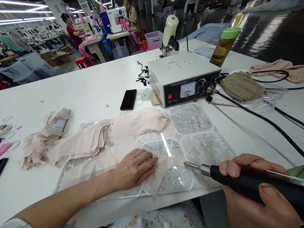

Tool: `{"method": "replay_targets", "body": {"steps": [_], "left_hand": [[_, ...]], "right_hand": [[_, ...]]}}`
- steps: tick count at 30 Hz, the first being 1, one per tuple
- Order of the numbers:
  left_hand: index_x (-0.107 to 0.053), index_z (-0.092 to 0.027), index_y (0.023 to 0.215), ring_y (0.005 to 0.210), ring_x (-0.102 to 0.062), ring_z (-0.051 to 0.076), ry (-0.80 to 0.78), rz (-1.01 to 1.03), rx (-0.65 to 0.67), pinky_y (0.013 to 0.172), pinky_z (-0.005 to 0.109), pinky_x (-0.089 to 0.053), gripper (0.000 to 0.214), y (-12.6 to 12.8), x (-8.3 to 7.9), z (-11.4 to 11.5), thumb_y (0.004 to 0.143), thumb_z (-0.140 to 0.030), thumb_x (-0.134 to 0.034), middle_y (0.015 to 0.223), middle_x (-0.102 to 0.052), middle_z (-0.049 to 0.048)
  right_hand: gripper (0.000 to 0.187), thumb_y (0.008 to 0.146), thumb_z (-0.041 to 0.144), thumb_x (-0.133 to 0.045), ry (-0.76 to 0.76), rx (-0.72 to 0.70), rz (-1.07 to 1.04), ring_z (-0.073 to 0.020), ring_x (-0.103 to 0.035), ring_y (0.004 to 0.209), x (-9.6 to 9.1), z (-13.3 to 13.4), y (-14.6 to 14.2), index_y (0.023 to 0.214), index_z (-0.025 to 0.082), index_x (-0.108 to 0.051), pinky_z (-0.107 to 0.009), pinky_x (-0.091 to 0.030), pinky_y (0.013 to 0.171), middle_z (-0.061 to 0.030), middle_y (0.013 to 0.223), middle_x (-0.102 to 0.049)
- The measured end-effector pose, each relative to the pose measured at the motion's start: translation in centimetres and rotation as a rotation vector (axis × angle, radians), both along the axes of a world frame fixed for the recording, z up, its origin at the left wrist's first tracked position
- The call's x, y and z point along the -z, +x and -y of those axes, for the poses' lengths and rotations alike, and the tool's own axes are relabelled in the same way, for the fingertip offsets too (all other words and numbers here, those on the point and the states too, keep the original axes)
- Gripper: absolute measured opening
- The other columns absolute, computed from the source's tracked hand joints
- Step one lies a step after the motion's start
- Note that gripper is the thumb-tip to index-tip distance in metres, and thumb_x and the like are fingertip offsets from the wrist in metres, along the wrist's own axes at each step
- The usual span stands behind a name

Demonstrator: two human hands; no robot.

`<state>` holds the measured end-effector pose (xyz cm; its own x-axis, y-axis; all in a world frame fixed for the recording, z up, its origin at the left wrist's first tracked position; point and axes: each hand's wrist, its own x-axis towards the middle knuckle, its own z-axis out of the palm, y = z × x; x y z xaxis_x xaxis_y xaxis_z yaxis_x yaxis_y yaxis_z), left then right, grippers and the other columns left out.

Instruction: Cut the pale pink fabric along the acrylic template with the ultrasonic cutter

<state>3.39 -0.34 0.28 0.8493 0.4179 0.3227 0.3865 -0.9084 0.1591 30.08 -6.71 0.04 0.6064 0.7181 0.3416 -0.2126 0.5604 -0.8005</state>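
Observation:
My left hand (137, 167) lies palm down, fingers stretched out, on a thin pale-pink fabric piece (93, 168). My right hand (246, 206) is wrapped round the thick black handle of a handheld ultrasonic welder (230, 176). Its narrow metal tip points left and meets, or sits just above, the tapered right end of the fabric. Under the cloth is a clear sheet over a grey patterned mat (207, 146). Behind my left hand, layered pink pieces (142, 123) are spread out, and a crumpled pink bundle (38, 143) lies to the left.
A white control box (185, 69) stands behind the mat, its black cable (264, 116) running to the welder. Around it are a phone (128, 99), a green-lidded bottle (225, 47) and round brown pieces (242, 86). People work at sewing machines (114, 20) beyond the table (89, 86).

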Motion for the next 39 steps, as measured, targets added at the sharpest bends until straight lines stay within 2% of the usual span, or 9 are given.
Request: {"method": "replay_targets", "body": {"steps": [5, 10, 18, 22, 26, 29, 32, 34, 39], "left_hand": [[-0.057, -0.012, 0.119, 0.101, -0.062, 0.023, 0.026, -0.061, -0.008, 0.088, 0.038, -0.052, 0.025, -0.8, 0.5, -0.5, 0.099, -0.021, -0.047, 0.112, -0.065, 0.0135], [-0.061, -0.017, 0.117, 0.117, -0.058, 0.023, 0.037, -0.097, -0.009, 0.107, 0.046, -0.040, 0.024, -2.1, 0.1, -2.2, 0.100, -0.017, -0.045, 0.121, -0.064, 0.0104], [-0.055, -0.012, 0.128, 0.128, -0.050, 0.027, 0.022, -0.098, -0.016, 0.110, 0.049, -0.039, 0.032, -1.0, 0.5, -0.1, 0.100, -0.023, -0.046, 0.131, -0.059, 0.0141], [-0.054, -0.014, 0.131, 0.134, -0.045, 0.026, -0.001, -0.169, 0.085, 0.113, 0.048, -0.036, 0.033, -2.2, 0.7, -1.4, 0.100, -0.023, -0.045, 0.138, -0.054, 0.0120], [-0.057, -0.018, 0.128, 0.135, -0.044, 0.024, -0.069, -0.165, 0.188, 0.116, 0.048, -0.031, 0.032, -3.3, -0.3, -2.2, 0.099, -0.022, -0.044, 0.136, -0.056, 0.0106], [-0.059, -0.015, 0.123, 0.117, -0.058, 0.023, -0.061, -0.075, 0.128, 0.106, 0.045, -0.044, 0.028, -2.6, -0.8, -1.2, 0.098, -0.021, -0.046, 0.121, -0.065, 0.0139], [-0.057, -0.013, 0.120, 0.098, -0.064, 0.020, -0.020, -0.003, -0.008, 0.090, 0.037, -0.054, 0.026, -1.1, -0.6, 0.4, 0.097, -0.017, -0.048, 0.105, -0.068, 0.0126], [-0.057, -0.012, 0.120, 0.100, -0.064, 0.021, 0.011, -0.009, -0.066, 0.089, 0.037, -0.054, 0.026, -0.5, -0.2, 1.2, 0.097, -0.019, -0.048, 0.107, -0.067, 0.0131], [-0.059, -0.013, 0.119, 0.116, -0.059, 0.025, 0.042, -0.071, -0.163, 0.103, 0.046, -0.046, 0.026, -0.6, 0.5, 2.1, 0.099, -0.022, -0.046, 0.120, -0.065, 0.0127]], "right_hand": [[0.018, 0.065, 0.025, -0.054, -0.013, -0.010, 0.015, -0.0128, -0.048, 0.052, -0.2, 0.0, 0.0, 0.081, 0.019, -0.060, -0.032, -0.045, 0.046, -0.0009, 0.076, -0.054], [0.017, 0.069, 0.025, -0.057, -0.042, -0.092, 0.021, -0.0135, -0.049, 0.057, -0.4, 0.7, -0.2, 0.085, 0.020, -0.060, -0.032, -0.047, 0.049, -0.0009, 0.077, -0.052], [0.018, 0.069, 0.028, -0.058, 0.000, -0.084, 0.016, -0.0128, -0.049, 0.055, -0.4, -0.1, -0.4, 0.085, 0.021, -0.061, -0.034, -0.047, 0.050, -0.0014, 0.080, -0.052], [0.018, 0.070, 0.029, -0.060, -0.001, -0.116, 0.051, -0.0129, -0.050, 0.054, -0.4, -0.3, -0.5, 0.086, 0.021, -0.061, -0.033, -0.047, 0.048, -0.0017, 0.078, -0.054], [0.016, 0.075, 0.033, -0.061, -0.075, -0.161, 0.035, -0.0138, -0.050, 0.059, -1.1, 1.1, -1.0, 0.086, 0.023, -0.060, -0.033, -0.048, 0.053, -0.0012, 0.076, -0.053], [0.015, 0.078, 0.036, -0.061, -0.125, -0.160, 0.018, -0.0141, -0.050, 0.061, -1.6, 1.7, -1.4, 0.085, 0.023, -0.059, -0.033, -0.048, 0.057, -0.0012, 0.076, -0.052], [0.016, 0.077, 0.035, -0.063, -0.054, -0.176, -0.002, -0.0127, -0.049, 0.060, -1.4, 1.4, -1.5, 0.085, 0.022, -0.059, -0.032, -0.049, 0.055, -0.0011, 0.079, -0.051], [0.015, 0.077, 0.032, -0.063, -0.021, -0.226, 0.000, -0.0123, -0.050, 0.060, -1.2, 1.0, -1.5, 0.087, 0.022, -0.060, -0.031, -0.050, 0.055, -0.0011, 0.080, -0.052], [0.013, 0.081, 0.031, -0.060, -0.003, -0.382, 0.046, -0.0130, -0.054, 0.059, -1.2, 1.3, -1.4, 0.092, 0.023, -0.061, -0.030, -0.053, 0.053, -0.0016, 0.076, -0.053]]}}
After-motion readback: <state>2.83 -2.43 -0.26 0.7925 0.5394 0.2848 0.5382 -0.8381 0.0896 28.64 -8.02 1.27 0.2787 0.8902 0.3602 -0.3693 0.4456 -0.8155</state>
